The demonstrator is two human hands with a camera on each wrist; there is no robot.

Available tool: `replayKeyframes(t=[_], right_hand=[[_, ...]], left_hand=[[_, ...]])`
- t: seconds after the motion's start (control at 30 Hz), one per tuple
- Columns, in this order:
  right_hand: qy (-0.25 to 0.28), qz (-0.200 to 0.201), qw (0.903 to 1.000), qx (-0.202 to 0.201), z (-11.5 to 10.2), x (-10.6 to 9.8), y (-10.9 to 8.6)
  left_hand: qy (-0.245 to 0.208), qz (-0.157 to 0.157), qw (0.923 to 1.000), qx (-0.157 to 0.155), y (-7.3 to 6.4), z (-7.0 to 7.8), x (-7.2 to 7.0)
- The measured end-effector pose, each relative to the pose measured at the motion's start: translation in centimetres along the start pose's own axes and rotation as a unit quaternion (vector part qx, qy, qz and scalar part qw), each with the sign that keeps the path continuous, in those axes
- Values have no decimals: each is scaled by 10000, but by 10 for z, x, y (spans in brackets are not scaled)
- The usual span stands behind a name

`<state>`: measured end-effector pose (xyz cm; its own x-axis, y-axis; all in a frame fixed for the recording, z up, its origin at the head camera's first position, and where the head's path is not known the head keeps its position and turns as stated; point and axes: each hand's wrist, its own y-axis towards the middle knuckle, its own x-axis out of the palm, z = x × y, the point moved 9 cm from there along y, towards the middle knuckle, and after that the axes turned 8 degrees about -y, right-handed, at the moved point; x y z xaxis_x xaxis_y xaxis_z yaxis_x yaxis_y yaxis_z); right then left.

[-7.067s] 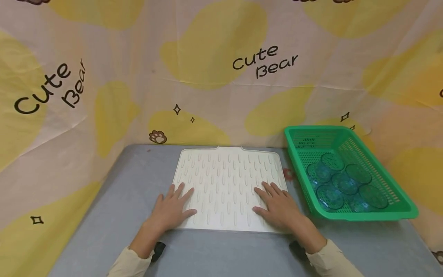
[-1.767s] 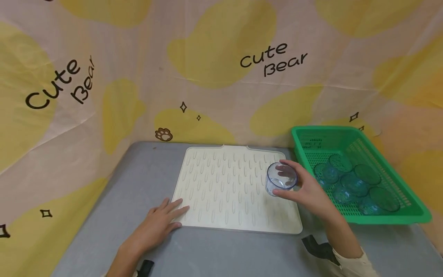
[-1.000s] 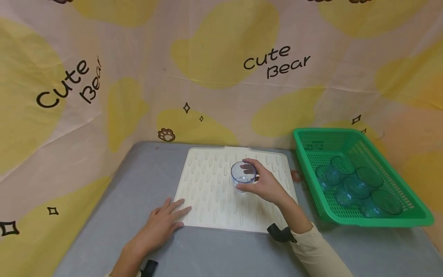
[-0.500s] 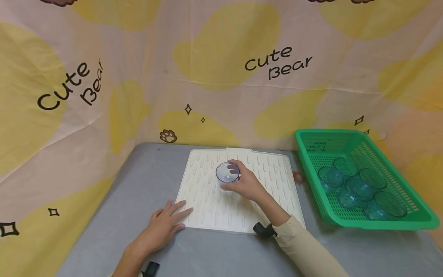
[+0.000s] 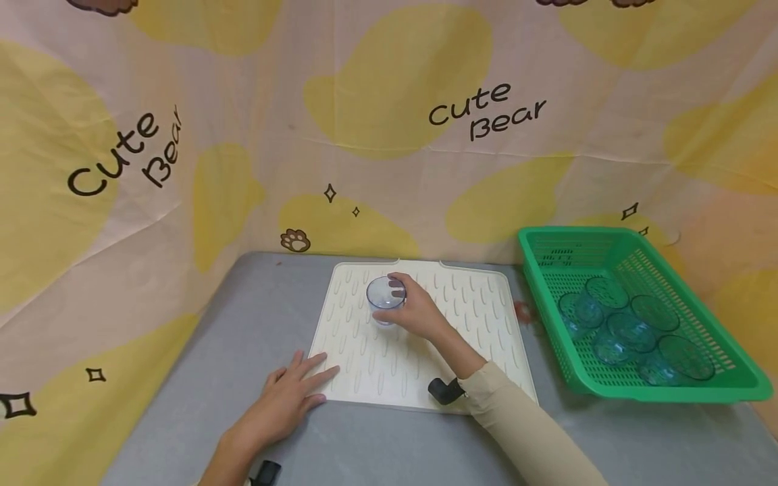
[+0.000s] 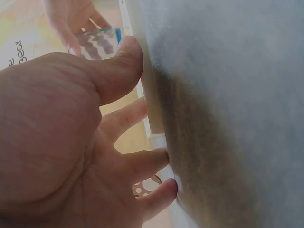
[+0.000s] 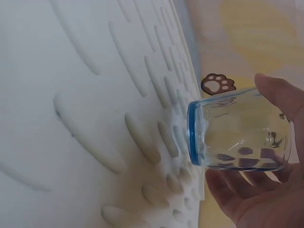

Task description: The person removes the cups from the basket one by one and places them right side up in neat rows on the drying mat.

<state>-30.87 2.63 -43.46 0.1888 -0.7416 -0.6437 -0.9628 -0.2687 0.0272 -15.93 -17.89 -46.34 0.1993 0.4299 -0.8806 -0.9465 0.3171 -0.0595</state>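
Note:
My right hand (image 5: 419, 316) grips a clear bluish drinking glass (image 5: 384, 294) by its side, thumb on the near side and fingers behind. The glass is upright over the left-middle part of a white ribbed draining mat (image 5: 365, 378). In the right wrist view, the blue base of the glass (image 7: 237, 130) faces the mat; a small gap seems to lie between them, though contact is hard to judge. My left hand (image 5: 286, 399) lies with spread fingers at the mat's front left corner, fingertips on its edge. The left wrist view shows the thumb and fingers along that edge.
On the right stands a green plastic basket (image 5: 699, 393) holding several similar glasses (image 5: 629, 331). Mat and basket sit on a grey table (image 5: 365, 449). A printed cloth (image 5: 389, 169) hangs behind and at the sides.
At first both hands lay on the mat. The right hand then held a glass near the mat's right side and has carried it leftward. The left hand has hardly moved lately.

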Motion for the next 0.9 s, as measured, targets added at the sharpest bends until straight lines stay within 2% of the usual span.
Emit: replayKeyframes(t=[0.13,0.5,0.9], right_hand=[[46,32,9999,-141,-4,3,5],[88,-236,9993,-259,-7,14,13],[-14,-304,9994,-172,-1,19,10]], left_hand=[[28,-3,10000,-14,1,1,-1],[126,-118,9997,-178,3,1,-3],[177,-183,9996,-130,1,1,2]])
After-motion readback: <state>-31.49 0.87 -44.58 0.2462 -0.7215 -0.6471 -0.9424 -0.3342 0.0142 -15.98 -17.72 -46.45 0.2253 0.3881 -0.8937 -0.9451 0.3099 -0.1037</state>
